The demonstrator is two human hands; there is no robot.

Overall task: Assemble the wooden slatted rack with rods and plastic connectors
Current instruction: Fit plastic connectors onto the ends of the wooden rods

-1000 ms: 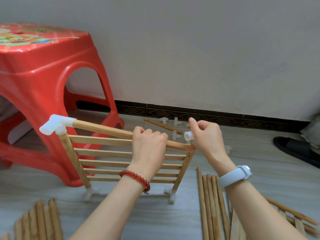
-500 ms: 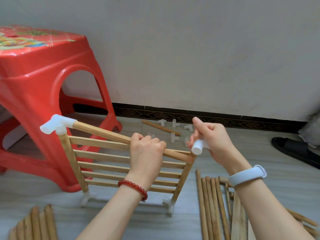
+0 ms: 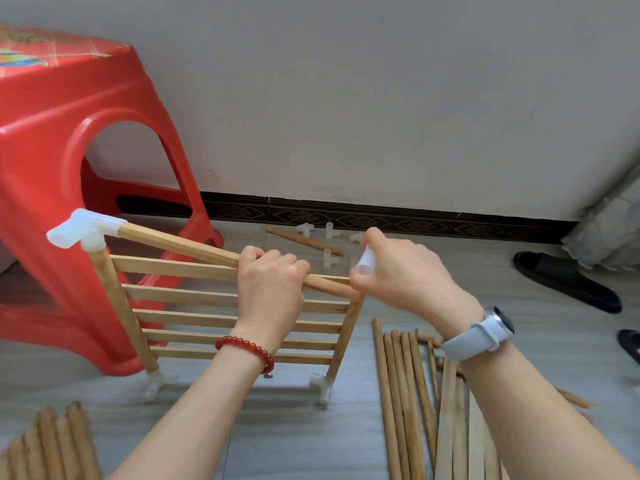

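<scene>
A red stool [image 3: 69, 168] stood at the left against the wall, close behind the panel [image 3: 228, 320]. The panel stood upright on the floor [image 3: 311, 438]: slats in place, two connectors under its feet, a third connector [image 3: 81, 230] on the top left corner. The top right corner seemed the step in hand. The left hand [image 3: 268, 289] gripped the top rod [image 3: 194, 251]; the right hand [image 3: 401, 271] pinched a loose connector [image 3: 365, 262] just above that rod's free end. Much remained, judging by the rods [image 3: 405, 410] lying at the right, another bundle [image 3: 48, 445] at the lower left, and spare connectors [image 3: 329, 233] near the skirting. A black slipper [image 3: 564, 278] lay well apart, in nobody's way.
</scene>
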